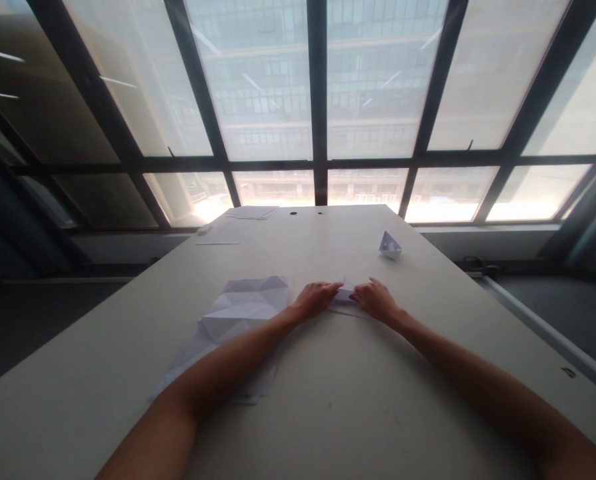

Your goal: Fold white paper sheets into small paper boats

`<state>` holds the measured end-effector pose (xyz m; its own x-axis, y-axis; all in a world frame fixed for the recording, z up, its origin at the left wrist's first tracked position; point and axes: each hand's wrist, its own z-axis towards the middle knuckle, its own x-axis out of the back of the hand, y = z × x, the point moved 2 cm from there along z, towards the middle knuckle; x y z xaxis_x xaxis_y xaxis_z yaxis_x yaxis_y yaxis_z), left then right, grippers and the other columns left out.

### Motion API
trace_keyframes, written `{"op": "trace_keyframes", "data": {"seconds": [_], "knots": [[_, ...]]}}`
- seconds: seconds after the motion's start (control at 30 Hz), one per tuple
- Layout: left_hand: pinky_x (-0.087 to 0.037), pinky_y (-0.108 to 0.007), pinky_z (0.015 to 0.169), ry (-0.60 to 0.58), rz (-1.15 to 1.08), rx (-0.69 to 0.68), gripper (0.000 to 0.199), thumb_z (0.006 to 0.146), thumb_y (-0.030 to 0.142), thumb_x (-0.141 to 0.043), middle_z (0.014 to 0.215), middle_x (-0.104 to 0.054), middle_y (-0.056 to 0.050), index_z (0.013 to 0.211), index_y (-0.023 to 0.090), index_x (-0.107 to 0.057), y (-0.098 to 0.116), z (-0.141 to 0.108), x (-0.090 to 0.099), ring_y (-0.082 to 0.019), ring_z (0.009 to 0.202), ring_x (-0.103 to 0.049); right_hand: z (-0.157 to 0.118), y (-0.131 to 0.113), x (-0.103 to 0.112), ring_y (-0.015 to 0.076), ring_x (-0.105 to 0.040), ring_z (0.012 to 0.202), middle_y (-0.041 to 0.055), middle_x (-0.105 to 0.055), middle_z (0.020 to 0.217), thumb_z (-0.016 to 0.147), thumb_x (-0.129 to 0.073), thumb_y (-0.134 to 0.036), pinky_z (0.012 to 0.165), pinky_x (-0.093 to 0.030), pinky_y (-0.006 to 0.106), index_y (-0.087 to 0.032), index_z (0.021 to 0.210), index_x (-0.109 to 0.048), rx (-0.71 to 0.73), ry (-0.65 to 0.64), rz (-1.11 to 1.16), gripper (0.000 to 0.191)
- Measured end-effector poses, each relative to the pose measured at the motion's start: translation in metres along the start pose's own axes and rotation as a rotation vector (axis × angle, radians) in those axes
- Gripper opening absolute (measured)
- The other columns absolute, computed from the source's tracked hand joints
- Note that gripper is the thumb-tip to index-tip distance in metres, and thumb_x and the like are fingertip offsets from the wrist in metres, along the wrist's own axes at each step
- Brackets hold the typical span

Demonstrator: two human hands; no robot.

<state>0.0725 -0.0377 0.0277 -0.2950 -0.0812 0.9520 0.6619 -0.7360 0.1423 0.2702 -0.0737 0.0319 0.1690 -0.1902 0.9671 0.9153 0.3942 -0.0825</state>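
A small folded white paper (345,294) lies on the table between my two hands. My left hand (318,298) has its fingers closed on the paper's left side. On the right side, my right hand (375,298) pinches the same paper, its index finger raised a little. The paper's lower edge shows below my fingertips; parts of it are hidden by them. Creased, unfolded white sheets (248,300) lie to the left, partly under my left forearm. Beyond my right hand stands a folded paper boat (390,247).
The white table (338,400) stretches away toward large dark-framed windows. More flat white sheets (223,232) lie at its far left. Two small dark holes are near the far edge. Curtains hang at both sides, and cables lie beyond the table's right edge.
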Motion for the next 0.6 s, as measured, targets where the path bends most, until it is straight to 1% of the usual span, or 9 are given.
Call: {"op": "trace_keyframes", "data": {"seconds": [0.07,0.13,0.2,0.27,0.33,0.4,0.5,0.53,0.6], "knots": [[-0.051,-0.035,0.091,0.02,0.009,0.03,0.043,0.104,0.029,-0.036,0.118,-0.07,-0.007,0.144,0.028,-0.049,-0.002,-0.001,0.0,-0.022,0.102,-0.067,0.001,0.003,-0.002,0.025,-0.069,0.1,0.0114,-0.075,0.103,0.097,-0.055,-0.03,0.113,-0.031,0.042,-0.02,0.105,-0.073,-0.025,0.052,0.006,0.023],[-0.046,-0.04,0.101,0.03,0.027,0.016,0.041,0.102,0.025,-0.04,0.128,-0.065,-0.008,0.14,0.029,-0.055,-0.003,0.0,-0.001,-0.024,0.113,-0.063,0.001,0.003,-0.006,0.0253,-0.063,0.115,0.0123,-0.07,0.122,0.096,-0.055,-0.024,0.113,-0.032,0.042,-0.02,0.118,-0.069,-0.021,0.094,0.029,0.027],[-0.035,-0.048,0.112,0.043,0.052,0.003,0.036,0.1,0.023,-0.043,0.14,-0.057,-0.008,0.129,0.029,-0.065,-0.005,0.001,-0.003,-0.027,0.129,-0.052,0.001,0.0,-0.01,0.0256,-0.053,0.129,0.013,-0.06,0.138,0.096,-0.051,-0.019,0.114,-0.031,0.044,-0.02,0.125,-0.066,0.002,0.102,0.045,0.033],[-0.026,-0.049,0.118,0.036,0.037,-0.041,0.037,0.1,0.02,-0.041,0.15,-0.049,-0.006,0.124,0.028,-0.068,-0.005,0.002,-0.007,-0.026,0.14,-0.041,0.0,-0.005,-0.017,0.025,-0.048,0.135,0.0125,-0.056,0.143,0.097,-0.045,-0.016,0.116,-0.028,0.044,-0.021,0.126,-0.067,0.029,0.074,0.07,0.037],[-0.025,-0.044,0.12,-0.014,-0.037,-0.12,0.041,0.102,0.021,-0.037,0.153,-0.045,-0.006,0.136,0.026,-0.059,-0.004,0.002,-0.011,-0.022,0.144,-0.037,-0.001,-0.011,-0.024,0.024,-0.046,0.137,0.0128,-0.054,0.144,0.099,-0.039,-0.018,0.117,-0.027,0.044,-0.02,0.132,-0.063,0.036,0.032,0.119,0.04],[-0.026,-0.039,0.12,-0.091,-0.103,-0.174,0.047,0.105,0.033,-0.035,0.156,-0.04,-0.009,0.15,0.021,-0.042,-0.002,0.001,-0.016,-0.02,0.146,-0.034,-0.002,-0.016,-0.03,0.0246,-0.038,0.143,0.0148,-0.045,0.152,0.101,-0.037,-0.025,0.118,-0.026,0.045,-0.015,0.145,-0.05,0.023,-0.016,0.163,0.047],[-0.019,-0.041,0.122,-0.186,-0.097,-0.169,0.066,0.104,0.053,-0.03,0.163,-0.022,-0.013,0.158,0.017,-0.02,-0.001,-0.002,-0.02,-0.022,0.151,-0.019,-0.003,-0.017,-0.036,0.0267,-0.022,0.15,0.0174,-0.027,0.16,0.102,-0.034,-0.036,0.121,-0.019,0.048,-0.009,0.155,-0.031,0.031,-0.09,0.178,0.06],[-0.016,-0.042,0.122,-0.208,-0.085,-0.161,0.069,0.103,0.056,-0.027,0.164,-0.018,-0.013,0.159,0.018,-0.016,-0.001,-0.003,-0.021,-0.023,0.152,-0.015,-0.003,-0.017,-0.037,0.0267,-0.019,0.151,0.0177,-0.024,0.161,0.102,-0.032,-0.038,0.121,-0.017,0.048,-0.008,0.156,-0.028,0.04,-0.106,0.176,0.062],[-0.013,-0.043,0.122,-0.228,-0.07,-0.149,0.07,0.103,0.058,-0.023,0.165,-0.014,-0.013,0.16,0.019,-0.011,-0.001,-0.004,-0.02,-0.023,0.153,-0.011,-0.003,-0.016,-0.038,0.0265,-0.016,0.151,0.0182,-0.022,0.162,0.103,-0.028,-0.04,0.121,-0.015,0.048,-0.006,0.156,-0.027,0.044,-0.115,0.17,0.063]]}}
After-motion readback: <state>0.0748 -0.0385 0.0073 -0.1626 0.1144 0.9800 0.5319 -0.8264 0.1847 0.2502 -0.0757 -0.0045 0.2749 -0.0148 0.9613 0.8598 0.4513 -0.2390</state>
